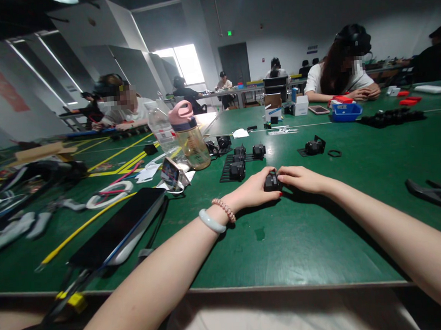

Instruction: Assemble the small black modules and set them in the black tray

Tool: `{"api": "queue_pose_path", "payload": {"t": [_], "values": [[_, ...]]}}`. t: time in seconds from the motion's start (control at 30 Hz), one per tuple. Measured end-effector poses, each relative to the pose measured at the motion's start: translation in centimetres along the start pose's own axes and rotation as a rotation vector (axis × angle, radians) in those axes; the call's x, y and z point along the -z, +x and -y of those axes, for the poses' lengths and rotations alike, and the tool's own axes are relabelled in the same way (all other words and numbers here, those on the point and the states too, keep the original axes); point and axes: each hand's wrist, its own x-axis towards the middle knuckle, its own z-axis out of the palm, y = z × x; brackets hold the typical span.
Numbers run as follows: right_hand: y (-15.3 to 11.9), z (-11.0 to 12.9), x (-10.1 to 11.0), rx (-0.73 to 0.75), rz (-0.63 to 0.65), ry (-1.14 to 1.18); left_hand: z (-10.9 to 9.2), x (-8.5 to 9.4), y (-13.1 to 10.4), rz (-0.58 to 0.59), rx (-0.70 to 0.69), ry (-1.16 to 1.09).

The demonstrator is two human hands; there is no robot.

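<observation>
Just above the green table [273, 252], my left hand [253, 189] closes around a small black block-shaped part [271, 181]. My right hand [301, 178] meets it from the other side, thumb and fingers pinched at the part's right edge. Whether a smaller piece sits in that pinch is hidden. Beyond my hands, several black parts of a similar look stand in a cluster [237, 166] on a slatted black base. Farther right are a black assembly on a flat plate [314, 146] and a small black ring-like piece [334, 153].
At left stand a pink-lidded bottle [191, 142], a clear bottle [162, 126], a propped small screen [171, 175] and a black phone-like slab [114, 226] with cables. Pliers [437, 196] lie at right. A blue bin [347, 112] is near a person [341, 74] opposite.
</observation>
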Motion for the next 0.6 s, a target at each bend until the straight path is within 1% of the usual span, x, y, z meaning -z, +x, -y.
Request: {"api": "queue_pose_path", "payload": {"t": [0.37,0.6], "values": [[-0.03,-0.25,-0.12,-0.026,-0.015,0.02,0.13,-0.04,0.08,0.002,-0.027,0.005],[-0.37,-0.27,-0.19,0.032,0.015,0.116,0.02,-0.01,0.17,0.011,-0.015,-0.02]]}}
